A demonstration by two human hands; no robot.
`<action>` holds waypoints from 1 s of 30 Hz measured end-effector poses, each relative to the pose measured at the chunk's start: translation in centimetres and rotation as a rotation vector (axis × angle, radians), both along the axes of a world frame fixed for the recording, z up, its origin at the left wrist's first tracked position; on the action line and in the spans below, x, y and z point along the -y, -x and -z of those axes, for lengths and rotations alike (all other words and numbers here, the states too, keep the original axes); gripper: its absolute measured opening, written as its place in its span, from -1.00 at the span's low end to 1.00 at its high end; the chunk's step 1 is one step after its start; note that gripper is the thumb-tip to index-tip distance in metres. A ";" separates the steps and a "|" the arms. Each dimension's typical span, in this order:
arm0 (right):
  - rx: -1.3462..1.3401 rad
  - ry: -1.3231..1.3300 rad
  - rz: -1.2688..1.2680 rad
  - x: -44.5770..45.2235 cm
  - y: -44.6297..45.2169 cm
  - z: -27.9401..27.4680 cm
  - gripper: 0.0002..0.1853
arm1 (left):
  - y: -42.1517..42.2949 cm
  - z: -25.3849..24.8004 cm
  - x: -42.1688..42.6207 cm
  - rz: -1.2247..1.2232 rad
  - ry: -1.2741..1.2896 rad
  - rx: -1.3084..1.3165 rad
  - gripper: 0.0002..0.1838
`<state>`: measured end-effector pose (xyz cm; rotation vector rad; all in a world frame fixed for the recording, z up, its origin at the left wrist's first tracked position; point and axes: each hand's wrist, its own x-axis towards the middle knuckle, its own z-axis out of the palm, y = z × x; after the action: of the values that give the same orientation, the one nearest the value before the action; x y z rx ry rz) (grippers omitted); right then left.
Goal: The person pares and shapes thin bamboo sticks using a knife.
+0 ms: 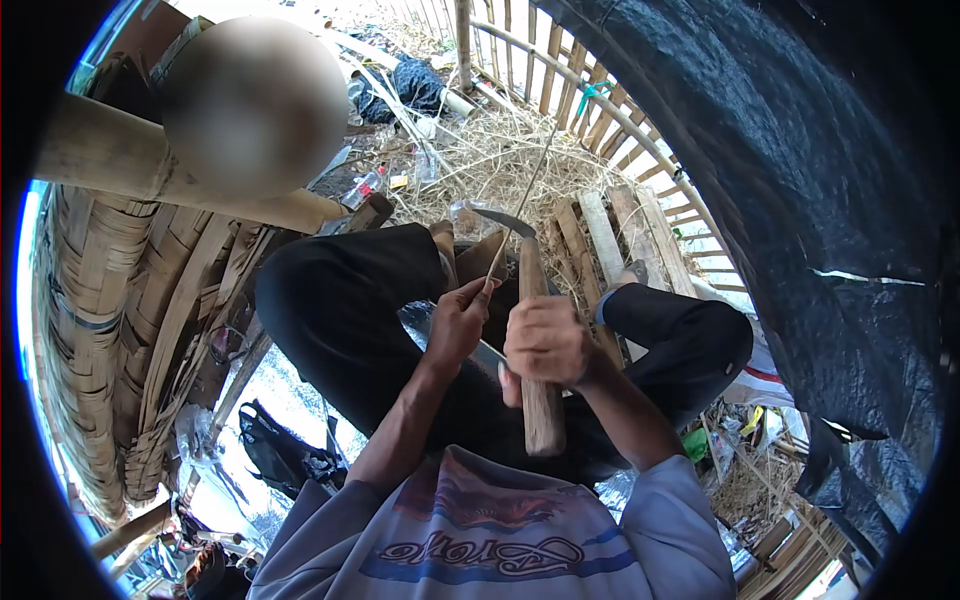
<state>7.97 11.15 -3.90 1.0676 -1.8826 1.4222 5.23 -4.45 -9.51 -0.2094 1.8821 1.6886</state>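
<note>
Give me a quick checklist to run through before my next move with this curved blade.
1. Right hand wrapped around the wooden handle: ok.
2. Left hand gripping the thin strip: ok.
3. Left hand apart from the curved blade: ok, it sits below it in the picture.
4. Curved blade touching the thin strip: cannot tell; they cross in this view.
5. Curved blade sharp: cannot tell; the edge shows too small.
</note>
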 end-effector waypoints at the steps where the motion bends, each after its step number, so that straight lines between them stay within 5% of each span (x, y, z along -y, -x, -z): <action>1: 0.007 -0.018 0.043 -0.2 0.3 0.3 -0.75 | -0.3 0.3 -0.1 0.007 -0.009 0.006 -0.70; 30: 0.045 0.022 0.048 -1.3 -0.7 -1.2 -0.85 | -0.1 -1.0 -0.2 0.027 -0.022 0.049 -0.70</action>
<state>8.69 12.47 -2.70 0.9816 -1.9068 1.4477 5.32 -4.24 -8.48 -0.2138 1.8216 1.6703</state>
